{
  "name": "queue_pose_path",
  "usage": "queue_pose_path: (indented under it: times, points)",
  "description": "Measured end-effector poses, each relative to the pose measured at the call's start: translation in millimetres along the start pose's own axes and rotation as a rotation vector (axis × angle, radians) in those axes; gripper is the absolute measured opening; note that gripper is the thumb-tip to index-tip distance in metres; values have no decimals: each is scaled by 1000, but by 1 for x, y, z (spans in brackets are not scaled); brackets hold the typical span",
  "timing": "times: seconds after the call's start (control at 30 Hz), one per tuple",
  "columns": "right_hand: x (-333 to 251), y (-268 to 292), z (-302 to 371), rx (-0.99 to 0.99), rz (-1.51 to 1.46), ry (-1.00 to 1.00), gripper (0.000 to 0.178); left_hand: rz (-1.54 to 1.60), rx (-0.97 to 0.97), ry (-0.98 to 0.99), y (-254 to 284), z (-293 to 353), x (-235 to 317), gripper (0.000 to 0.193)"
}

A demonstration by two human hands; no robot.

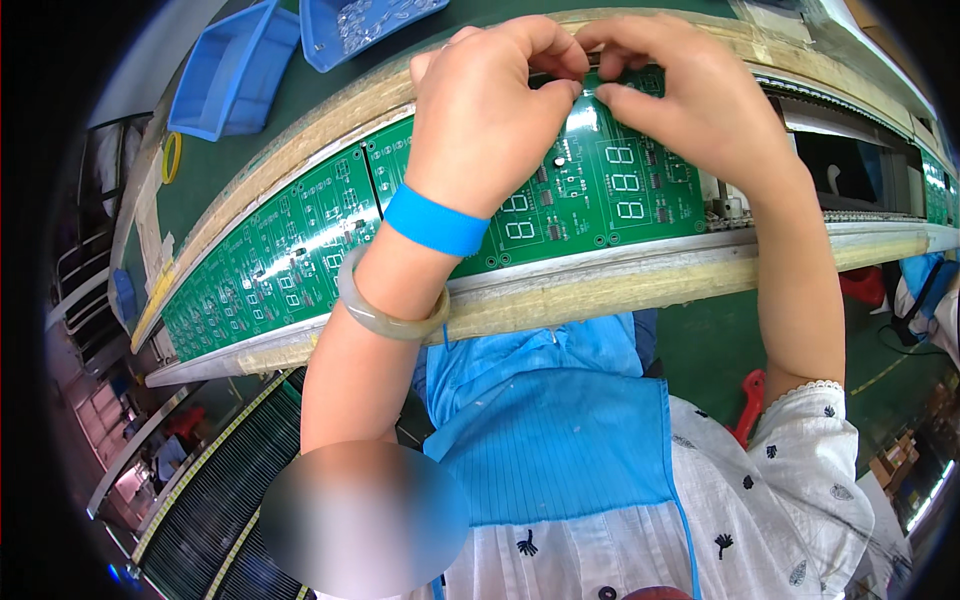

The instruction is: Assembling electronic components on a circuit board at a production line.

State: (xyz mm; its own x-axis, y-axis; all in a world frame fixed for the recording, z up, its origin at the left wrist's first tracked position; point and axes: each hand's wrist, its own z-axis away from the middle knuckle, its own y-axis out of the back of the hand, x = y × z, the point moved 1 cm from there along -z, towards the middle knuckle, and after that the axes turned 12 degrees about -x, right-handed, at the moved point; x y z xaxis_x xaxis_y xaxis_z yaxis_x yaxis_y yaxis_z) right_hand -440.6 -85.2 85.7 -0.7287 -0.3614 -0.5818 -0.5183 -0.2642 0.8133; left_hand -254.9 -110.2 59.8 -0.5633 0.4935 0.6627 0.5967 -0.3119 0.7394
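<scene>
A green circuit board (585, 215) with white digit outlines and small black parts lies in a long rail track in front of me. Over its far edge, my left hand (475, 115), wearing a blue wrist strap (435, 222), has thumb and forefinger pinched together. My right hand (705, 105) meets it from the right, its fingers also curled into a pinch. The fingertips almost touch at the board's far edge, and whatever they hold is too small or hidden to name. Another green circuit board (300, 250) sits to the left in the same track.
Beyond the track stand a blue bin (235, 75) and a second blue bin (365, 30) holding small clear parts. A yellow tape ring (172, 158) lies at the left. The track's near rail (600, 295) runs between me and the boards; its machinery shows at the right.
</scene>
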Motion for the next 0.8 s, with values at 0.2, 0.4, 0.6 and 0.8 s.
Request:
queue_pose_path:
  times: [0.2,0.4,0.6,0.8]
  points:
    - [1,8,2,67,-209,-137,34,-81,7,-37,-2,0,4,9]
    - [1,7,2,52,-198,-147,35,-75,-3,-35,-1,2,5,10]
    - [2,8,2,51,-200,-148,35,-149,49,-104,-6,2,4,9]
    - [3,9,3,55,-223,-141,34,-242,99,-155,-11,1,6,9]
